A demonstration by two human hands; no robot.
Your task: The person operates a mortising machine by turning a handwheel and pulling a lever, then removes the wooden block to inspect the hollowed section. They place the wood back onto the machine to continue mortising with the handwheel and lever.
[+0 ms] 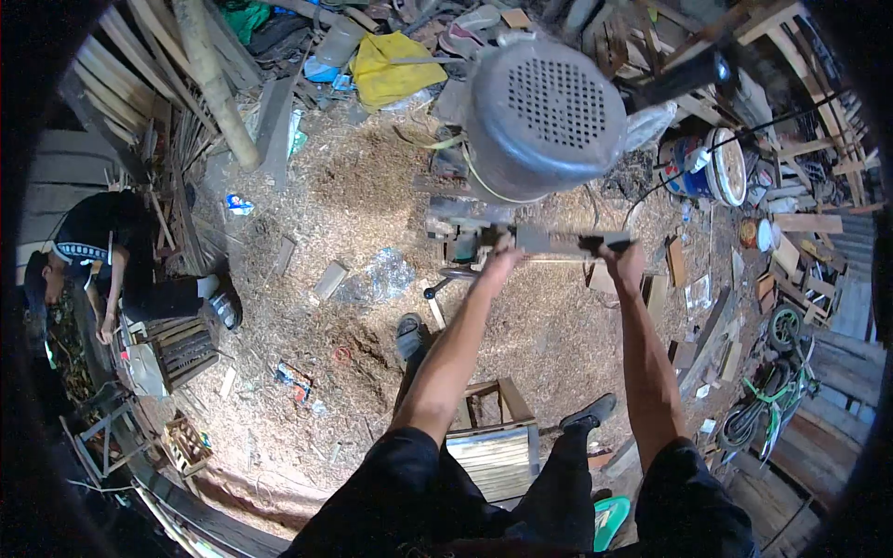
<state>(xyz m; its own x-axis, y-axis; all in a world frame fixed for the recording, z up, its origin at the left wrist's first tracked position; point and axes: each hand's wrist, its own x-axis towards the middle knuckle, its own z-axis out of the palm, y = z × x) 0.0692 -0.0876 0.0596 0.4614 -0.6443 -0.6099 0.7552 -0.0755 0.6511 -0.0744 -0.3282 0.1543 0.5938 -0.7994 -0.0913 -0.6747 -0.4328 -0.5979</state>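
Below the large grey motor, a flat grey metal blade with a dark handle (558, 241) lies level across my view, smeared by motion. My right hand (623, 264) is closed round its handle end. At the blade's left end is my left hand (503, 258), with its fingers curled in. What those fingers hold is blurred and partly hidden. Just left of this hand stands a metal machine part (456, 223) with a clamp-like body. A crank handle with a black knob (431, 292) sticks out below it.
The round motor housing (549, 116) fills the top centre. Shavings cover the floor (363, 186). A slatted wooden crate (493, 446) stands between my legs. Buckets (726, 172), wood scraps and a small green bike (767, 395) line the right. Another person (116, 251) sits at left.
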